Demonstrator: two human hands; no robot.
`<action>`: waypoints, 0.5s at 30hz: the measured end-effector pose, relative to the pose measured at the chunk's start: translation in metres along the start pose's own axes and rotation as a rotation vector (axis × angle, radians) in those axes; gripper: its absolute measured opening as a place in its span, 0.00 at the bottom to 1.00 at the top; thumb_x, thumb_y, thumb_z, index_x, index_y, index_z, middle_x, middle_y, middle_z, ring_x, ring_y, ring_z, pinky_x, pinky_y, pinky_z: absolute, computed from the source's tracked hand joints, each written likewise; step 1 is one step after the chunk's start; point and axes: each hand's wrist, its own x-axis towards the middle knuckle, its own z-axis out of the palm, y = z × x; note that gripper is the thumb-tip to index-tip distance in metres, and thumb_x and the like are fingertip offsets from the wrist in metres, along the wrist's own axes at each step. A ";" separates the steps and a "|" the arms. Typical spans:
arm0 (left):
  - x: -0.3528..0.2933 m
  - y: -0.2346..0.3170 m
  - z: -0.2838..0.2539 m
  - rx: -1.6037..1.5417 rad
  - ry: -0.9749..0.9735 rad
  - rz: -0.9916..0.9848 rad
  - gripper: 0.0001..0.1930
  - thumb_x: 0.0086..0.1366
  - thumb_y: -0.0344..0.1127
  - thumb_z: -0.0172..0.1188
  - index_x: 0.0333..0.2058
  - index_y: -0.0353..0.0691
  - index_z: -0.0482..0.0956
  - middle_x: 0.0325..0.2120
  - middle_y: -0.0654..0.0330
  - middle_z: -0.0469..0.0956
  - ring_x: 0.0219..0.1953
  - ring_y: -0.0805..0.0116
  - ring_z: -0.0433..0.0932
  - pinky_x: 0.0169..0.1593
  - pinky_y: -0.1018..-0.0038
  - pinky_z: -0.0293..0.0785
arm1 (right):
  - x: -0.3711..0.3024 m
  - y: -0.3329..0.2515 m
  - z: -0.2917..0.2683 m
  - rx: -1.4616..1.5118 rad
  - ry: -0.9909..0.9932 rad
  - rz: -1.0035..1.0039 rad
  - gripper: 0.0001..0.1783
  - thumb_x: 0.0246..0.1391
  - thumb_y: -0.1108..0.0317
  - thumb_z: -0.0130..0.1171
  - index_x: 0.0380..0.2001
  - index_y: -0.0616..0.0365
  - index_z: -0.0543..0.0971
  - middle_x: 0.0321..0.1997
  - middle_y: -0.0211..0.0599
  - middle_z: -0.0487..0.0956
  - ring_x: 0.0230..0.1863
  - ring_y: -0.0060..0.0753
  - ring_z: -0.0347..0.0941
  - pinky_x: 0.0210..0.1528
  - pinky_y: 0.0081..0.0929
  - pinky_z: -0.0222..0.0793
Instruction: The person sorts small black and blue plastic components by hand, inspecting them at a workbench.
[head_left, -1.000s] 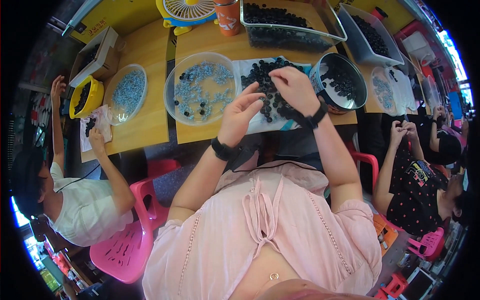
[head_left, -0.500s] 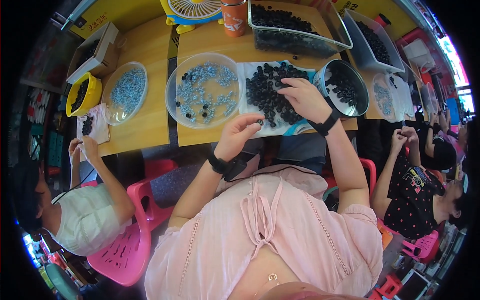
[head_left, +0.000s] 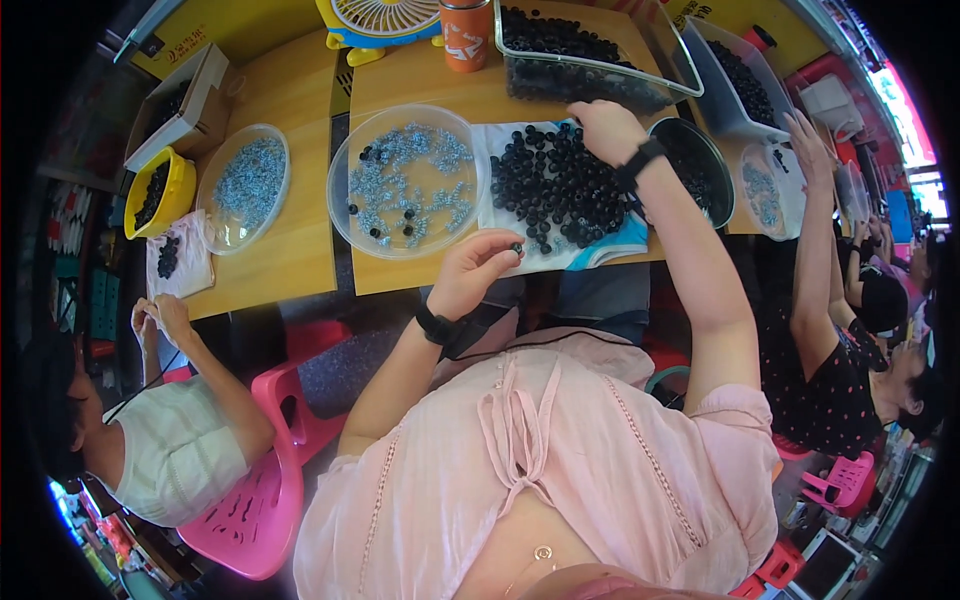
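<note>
Between the thumb and fingertips of my left hand (head_left: 475, 268) is a small black round piece (head_left: 517, 248), held just off the near left edge of a white-and-blue cloth (head_left: 605, 250). Many like it, black round pieces (head_left: 555, 185), lie heaped on this cloth. My right hand (head_left: 610, 132) is at the cloth's far edge, just in front of a clear bin (head_left: 590, 85). Its fingers are bent together and point left; whatever is at their tips is hidden. Left of the cloth stands a clear round tray (head_left: 335, 205) holding small light-blue pieces and a few black ones.
A metal tin (head_left: 728, 190) with black pieces stands right of the cloth, partly behind my right forearm. An orange cup (head_left: 465, 40) and a fan (head_left: 385, 18) are at the back. Co-workers sit on both sides; at left are a yellow basket (head_left: 180, 200) and another round tray (head_left: 285, 190).
My right hand has moved from over the heap to the cloth's far edge, its fingers drawn together. The left hand has stayed in place. The co-worker at right has raised an arm toward a bin.
</note>
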 end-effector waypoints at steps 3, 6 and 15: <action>0.000 0.000 0.000 0.003 -0.004 -0.007 0.12 0.69 0.26 0.55 0.49 0.31 0.77 0.45 0.60 0.76 0.46 0.72 0.79 0.53 0.76 0.75 | 0.022 0.000 0.008 -0.079 -0.084 0.018 0.15 0.53 0.75 0.50 0.43 0.61 0.81 0.41 0.55 0.81 0.46 0.54 0.78 0.50 0.44 0.74; 0.000 -0.001 0.000 -0.019 0.001 -0.013 0.12 0.69 0.26 0.56 0.49 0.31 0.77 0.45 0.60 0.76 0.46 0.73 0.79 0.52 0.76 0.75 | 0.033 -0.008 0.007 -0.183 -0.224 0.115 0.13 0.52 0.74 0.54 0.38 0.63 0.83 0.43 0.56 0.81 0.47 0.53 0.79 0.50 0.41 0.76; -0.001 0.001 -0.001 -0.027 -0.018 -0.006 0.12 0.68 0.26 0.57 0.49 0.31 0.77 0.44 0.61 0.76 0.44 0.74 0.78 0.52 0.77 0.75 | -0.007 -0.021 -0.027 0.243 -0.022 0.028 0.13 0.49 0.69 0.58 0.38 0.61 0.82 0.33 0.47 0.82 0.37 0.48 0.79 0.44 0.38 0.74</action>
